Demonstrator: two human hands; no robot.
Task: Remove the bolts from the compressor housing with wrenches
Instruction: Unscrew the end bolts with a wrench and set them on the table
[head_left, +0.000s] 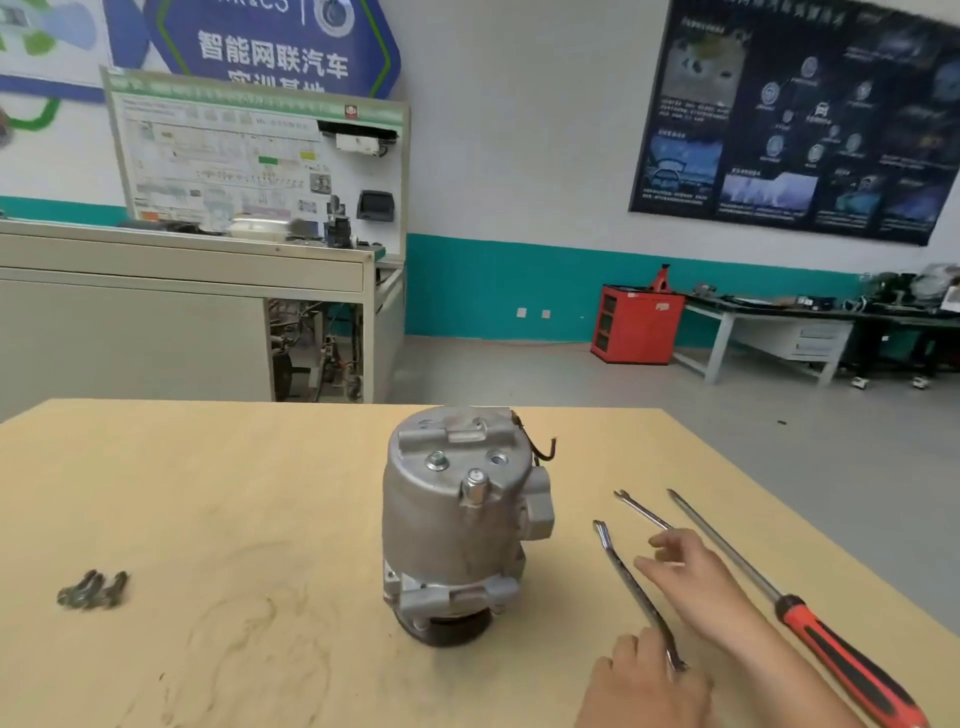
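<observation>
My right hand (691, 577) hovers, fingers spread, over the short wrench (641, 512). My left hand (636, 675), cut off by the frame edge, holds the near end of the long wrench (631, 582). On the desk (234, 493) the compressor (457, 525) stands upright at the middle, with a screwdriver (779, 592) to its right. I judge us partway: loose bolts (93, 590) lie far left, and two top bolts (436, 460) sit beside an empty hole. The loose pile is too blurred to count, and the compressor's far side is hidden.
</observation>
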